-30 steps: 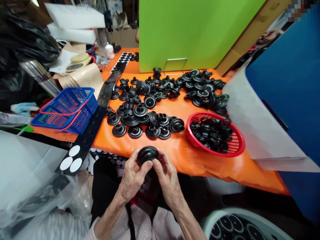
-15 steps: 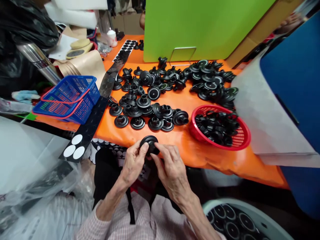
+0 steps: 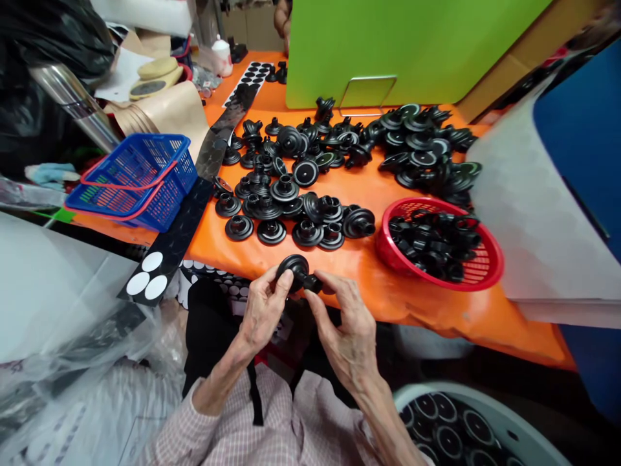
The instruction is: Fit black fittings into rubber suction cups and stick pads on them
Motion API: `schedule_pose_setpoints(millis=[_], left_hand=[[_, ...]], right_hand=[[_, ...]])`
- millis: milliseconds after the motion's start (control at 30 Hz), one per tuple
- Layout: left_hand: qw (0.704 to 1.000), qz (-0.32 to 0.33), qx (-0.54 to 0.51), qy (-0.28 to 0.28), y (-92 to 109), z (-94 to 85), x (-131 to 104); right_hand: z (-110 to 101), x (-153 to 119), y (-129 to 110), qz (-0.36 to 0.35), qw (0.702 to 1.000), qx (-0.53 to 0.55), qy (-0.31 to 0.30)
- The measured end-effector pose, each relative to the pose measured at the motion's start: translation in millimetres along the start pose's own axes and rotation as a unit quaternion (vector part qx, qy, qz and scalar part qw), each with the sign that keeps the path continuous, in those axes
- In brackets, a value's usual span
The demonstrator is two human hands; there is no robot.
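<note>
A black ridged part (image 3: 292, 264) is held by both hands at the near edge of the orange tabletop (image 3: 349, 275), in front of the person's body. Its wide disc is gripped by the left hand (image 3: 264, 307), with the thumb laid over the near face and the fingers curled behind the rim. The narrow end of the part is pinched between the thumb and forefinger of the right hand (image 3: 353, 323), whose other fingers are loosely bent. Whether that end is a separate piece cannot be told. Beyond the hands, many similar parts (image 3: 285, 189) are spread and heaped on the tabletop; to the right, small black pieces (image 3: 429, 243) are contained in a red basket (image 3: 395, 255). Compared with the picture of one second ago, when the disc was held from both sides with the thumbs close together below it, the right hand has been moved outward, and the narrow end, then hidden, has been turned toward the right and is now plainly seen. The tabletop and its contents are also shown higher in the view, the viewpoint having been shifted
</note>
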State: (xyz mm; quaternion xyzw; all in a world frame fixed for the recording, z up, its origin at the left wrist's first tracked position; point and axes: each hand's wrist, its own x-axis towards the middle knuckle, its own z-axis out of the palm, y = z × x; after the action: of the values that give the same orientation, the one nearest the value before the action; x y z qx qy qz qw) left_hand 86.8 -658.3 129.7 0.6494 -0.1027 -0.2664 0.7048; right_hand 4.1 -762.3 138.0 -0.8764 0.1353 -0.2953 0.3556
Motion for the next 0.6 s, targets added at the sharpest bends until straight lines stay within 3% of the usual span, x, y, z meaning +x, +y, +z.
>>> schedule_pose_setpoints(millis=[267, 400, 500, 600], left_hand=[[0.999, 0.004, 0.0, -0.036, -1, 3.0, -2], [0.995, -0.045, -0.07, -0.053, -1, -0.2, -1], [0.991, -0.07, -0.101, -0.056, 4, -3.9, 0], [0.991, -0.073, -0.097, -0.063, 8, -6.6, 0]], right_hand=[[12, -8, 7, -0.005, 0.998, -0.055, 0.022], [7, -12, 2, 0.006, 0.999, -0.032, -0.032], [-1, -11, -2, 0.069, 0.996, 0.03, -0.055], [-3, -6, 0, 0.191, 0.976, 0.099, -0.038]])
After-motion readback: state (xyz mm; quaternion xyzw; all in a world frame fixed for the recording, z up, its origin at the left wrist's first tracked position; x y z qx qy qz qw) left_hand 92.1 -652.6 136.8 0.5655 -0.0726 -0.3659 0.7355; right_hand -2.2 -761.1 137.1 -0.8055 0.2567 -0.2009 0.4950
